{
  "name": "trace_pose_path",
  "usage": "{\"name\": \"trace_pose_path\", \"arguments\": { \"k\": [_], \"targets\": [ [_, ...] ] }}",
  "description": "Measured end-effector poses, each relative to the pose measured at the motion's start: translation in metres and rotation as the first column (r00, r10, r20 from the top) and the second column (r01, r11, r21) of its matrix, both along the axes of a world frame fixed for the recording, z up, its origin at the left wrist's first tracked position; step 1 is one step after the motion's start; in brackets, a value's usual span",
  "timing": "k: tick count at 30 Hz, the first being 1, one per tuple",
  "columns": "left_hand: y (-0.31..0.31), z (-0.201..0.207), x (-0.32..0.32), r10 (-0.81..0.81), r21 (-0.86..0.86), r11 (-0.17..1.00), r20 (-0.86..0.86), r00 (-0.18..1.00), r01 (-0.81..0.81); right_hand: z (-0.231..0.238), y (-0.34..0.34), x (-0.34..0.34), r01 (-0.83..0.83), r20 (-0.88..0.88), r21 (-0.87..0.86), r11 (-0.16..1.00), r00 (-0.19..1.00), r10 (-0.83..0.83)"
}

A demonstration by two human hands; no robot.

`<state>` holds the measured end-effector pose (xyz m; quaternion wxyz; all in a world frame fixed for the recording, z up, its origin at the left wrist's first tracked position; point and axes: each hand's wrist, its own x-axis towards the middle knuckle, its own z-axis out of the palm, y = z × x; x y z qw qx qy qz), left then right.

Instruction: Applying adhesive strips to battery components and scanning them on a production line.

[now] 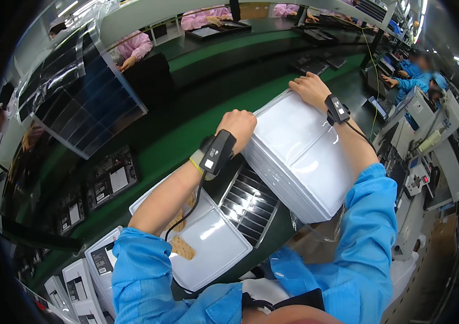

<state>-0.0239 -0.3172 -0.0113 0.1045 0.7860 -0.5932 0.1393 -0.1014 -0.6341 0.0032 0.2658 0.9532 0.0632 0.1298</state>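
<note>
A thick stack of white plastic trays [306, 154], with clear film about its sides, stands tilted in front of me. My left hand [238, 128] is closed on the stack's left edge near the far corner, its fingertips hidden. The far right corner is gripped by my right hand [310, 89], with the fingers curled over the edge. Both wrists wear a small black box with a cable. Beneath my left forearm lies a white two-part tray [213, 242] with tan speckled pieces [182, 248] in it. Between that tray and the stack shows a shiny slatted metal panel [249, 202].
A green conveyor belt [216, 102] runs beyond my hands, with black device parts [112, 178] at its left. More white trays [81, 289] sit at lower left. Clear hanging panels [78, 102] stand at upper left. Co-workers in pink and blue sleeves work across and to the right.
</note>
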Motion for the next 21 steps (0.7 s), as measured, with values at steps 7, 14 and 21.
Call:
{"name": "trace_pose_path", "arguments": {
  "k": [7, 14, 21],
  "targets": [
    [-0.01, -0.03, 0.057, 0.044, -0.077, 0.996, -0.128, 0.991, -0.054, 0.003, 0.005, 0.041, 0.098, -0.021, 0.32, 0.942, 0.995, -0.096],
    [-0.002, -0.083, 0.111, 0.118, -0.093, 0.942, -0.807, 0.578, -0.322, -0.013, 0.003, 0.087, 0.19, -0.049, 0.787, 0.587, 0.967, -0.248],
    [0.032, -0.059, 0.077, 0.075, -0.174, 0.949, -0.685, 0.725, -0.262, 0.005, -0.035, 0.058, 0.159, -0.169, 0.895, 0.417, 0.986, -0.012]
  ]
}}
